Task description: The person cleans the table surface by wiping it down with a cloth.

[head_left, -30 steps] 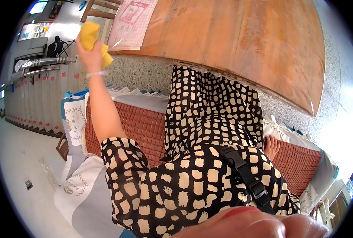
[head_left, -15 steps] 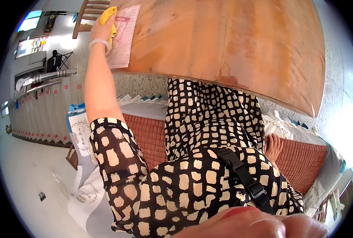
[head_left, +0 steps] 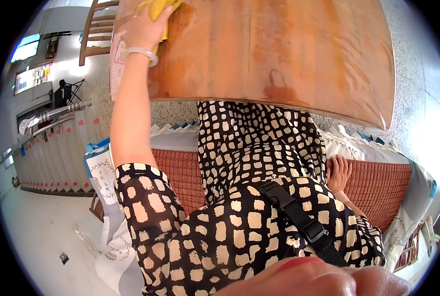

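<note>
My left hand point(head_left: 145, 28) is closed around a yellow cloth point(head_left: 159, 9) and presses it on the wooden table point(head_left: 259, 49) near its far left end. A pale bracelet circles that wrist. Partly hidden behind the hand and forearm is a pink checked sheet of paper point(head_left: 116, 71) on the table's left edge. My right hand point(head_left: 339, 173) lies flat beside my hip on the reddish-brown woven seat mat point(head_left: 378, 190), fingers a little apart and holding nothing.
A wooden chair point(head_left: 99, 32) stands past the table's left end. Clear film wrinkles along the table's right side, and a dark reddish mark point(head_left: 279, 88) shows near its front edge. A grey-white cover point(head_left: 99, 180) drapes the seat. Farther left are a folding curtain point(head_left: 59, 155) and a black folding stand point(head_left: 64, 93).
My left hand has moved right with the yellow cloth, off the pink sheet and onto the wood beside it. The whole view has shifted slightly. My right hand stays on the mat.
</note>
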Demonstrator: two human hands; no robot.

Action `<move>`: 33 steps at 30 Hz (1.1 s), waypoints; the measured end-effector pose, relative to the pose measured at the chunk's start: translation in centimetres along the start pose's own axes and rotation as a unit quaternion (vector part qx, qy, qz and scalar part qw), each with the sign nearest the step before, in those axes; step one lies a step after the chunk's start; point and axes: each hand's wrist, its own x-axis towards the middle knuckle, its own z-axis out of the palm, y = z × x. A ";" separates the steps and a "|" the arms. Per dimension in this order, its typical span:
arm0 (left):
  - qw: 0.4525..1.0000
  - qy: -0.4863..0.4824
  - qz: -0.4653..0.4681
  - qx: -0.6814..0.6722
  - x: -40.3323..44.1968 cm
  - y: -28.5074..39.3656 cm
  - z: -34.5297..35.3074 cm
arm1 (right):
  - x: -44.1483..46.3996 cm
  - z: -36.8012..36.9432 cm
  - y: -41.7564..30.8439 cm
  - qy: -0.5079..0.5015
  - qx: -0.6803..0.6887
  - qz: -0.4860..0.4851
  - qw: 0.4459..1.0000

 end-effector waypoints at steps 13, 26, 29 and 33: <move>0.965 0.005 0.252 -0.074 -5.0 26.7 -0.5 | 0.1 -0.7 -0.7 0.016 0.018 0.002 1.000; 0.888 -0.035 0.441 -0.127 -10.1 36.7 -0.8 | 0.0 -0.2 -0.5 0.033 0.025 0.001 0.999; 0.846 -0.103 0.493 -0.174 -12.7 37.0 -1.9 | 0.0 -0.1 -0.5 0.033 0.020 -0.001 0.999; 0.796 -0.068 0.574 -0.178 -14.6 36.8 -1.3 | 0.1 -0.4 -0.6 0.033 0.014 -0.002 0.999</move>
